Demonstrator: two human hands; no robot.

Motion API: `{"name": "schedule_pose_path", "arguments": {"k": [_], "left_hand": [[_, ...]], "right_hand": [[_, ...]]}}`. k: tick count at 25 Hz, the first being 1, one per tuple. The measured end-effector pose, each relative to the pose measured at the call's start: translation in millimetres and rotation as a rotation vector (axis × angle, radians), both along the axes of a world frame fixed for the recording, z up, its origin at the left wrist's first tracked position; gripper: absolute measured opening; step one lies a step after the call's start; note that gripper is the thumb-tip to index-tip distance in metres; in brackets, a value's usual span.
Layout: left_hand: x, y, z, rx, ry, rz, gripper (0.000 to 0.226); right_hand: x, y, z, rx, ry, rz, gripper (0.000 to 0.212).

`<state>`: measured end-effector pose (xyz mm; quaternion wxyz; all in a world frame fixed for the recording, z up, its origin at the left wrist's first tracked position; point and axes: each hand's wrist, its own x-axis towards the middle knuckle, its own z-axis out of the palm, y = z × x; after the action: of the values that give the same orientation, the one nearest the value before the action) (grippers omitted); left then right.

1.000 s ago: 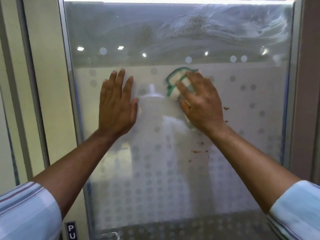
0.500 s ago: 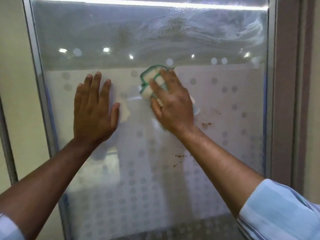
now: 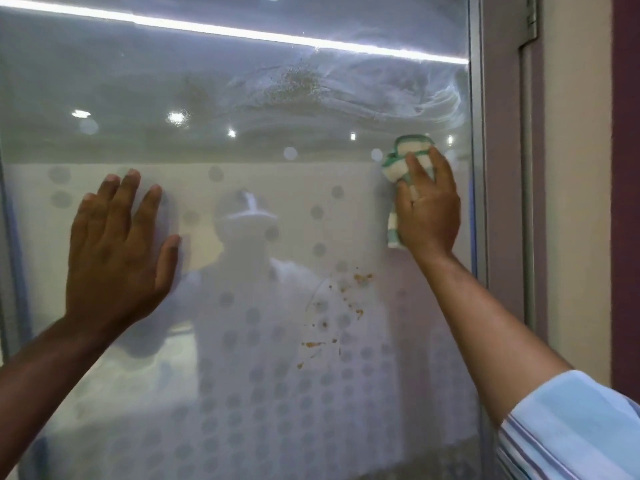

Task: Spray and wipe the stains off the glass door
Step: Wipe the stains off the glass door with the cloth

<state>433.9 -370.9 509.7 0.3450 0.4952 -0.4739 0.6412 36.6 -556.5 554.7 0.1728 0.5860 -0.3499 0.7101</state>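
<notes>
The glass door (image 3: 242,393) fills the head view, frosted with a dot pattern below and wet smears above. My right hand (image 3: 427,209) presses a white cloth with green edging (image 3: 403,155) flat against the glass near the door's right frame. My left hand (image 3: 117,251) lies flat on the glass at the left, fingers spread, holding nothing. Brown stain specks (image 3: 360,278) sit below and left of my right hand, with more brown specks (image 3: 311,344) lower down. A speckled brownish smear (image 3: 298,84) shows in the wet upper area.
The door's metal frame (image 3: 479,202) runs down the right side, close to my right hand. Beyond it stand a mauve jamb (image 3: 502,168) and a cream wall (image 3: 575,202). A reflected light strip (image 3: 242,29) crosses the top of the glass.
My right hand has slid the cloth to the right, from the middle of the glass to near the right frame. My left hand stays flat on the glass. The view shifted right.
</notes>
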Motion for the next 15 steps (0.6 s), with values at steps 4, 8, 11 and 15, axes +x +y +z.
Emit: {"name": "schedule_pose_path", "arguments": {"k": [4,8,11,15], "left_hand": [[0,-1,1,-0.007,0.004,0.007,0.069],[-2,-1,0,-0.015,0.011,0.027,0.069],[-2,1,0,-0.002,0.012,0.044,0.068],[-6,5,0,0.041,0.036,0.061,0.070]], "right_hand": [[-1,-3,-6,0.062,-0.077,0.041,0.049],[56,32,-17,-0.122,0.136,0.083,0.048],[86,49,-35,-0.239,0.373,0.118,0.051],[46,22,-31,-0.253,0.407,0.047,0.049]]}}
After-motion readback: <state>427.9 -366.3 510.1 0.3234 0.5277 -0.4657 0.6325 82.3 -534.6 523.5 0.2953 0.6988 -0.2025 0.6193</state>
